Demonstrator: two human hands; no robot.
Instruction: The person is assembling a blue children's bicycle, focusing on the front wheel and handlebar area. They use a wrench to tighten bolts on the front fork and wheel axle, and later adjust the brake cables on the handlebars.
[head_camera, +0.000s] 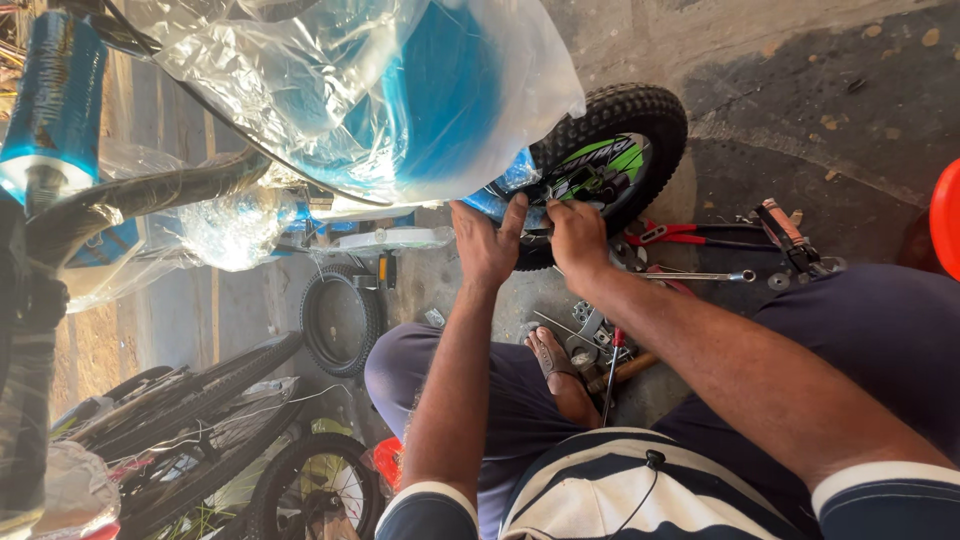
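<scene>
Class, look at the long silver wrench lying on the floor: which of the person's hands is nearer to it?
The right hand. It rests at the small knobby wheel, just left of the silver wrench. The left hand grips the frame farther left, beyond the right hand.

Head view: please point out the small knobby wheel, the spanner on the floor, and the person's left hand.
small knobby wheel (655, 115), head view, tyre tread.
spanner (705, 276), head view, shaft.
left hand (487, 243), head view, back of hand.

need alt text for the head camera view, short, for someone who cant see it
A seated person's left hand and right hand work at the hub of a small knobby bicycle wheel on a plastic-wrapped blue bike. Wrenches and pliers lie on the concrete floor; other bicycle wheels rest nearby.
</scene>
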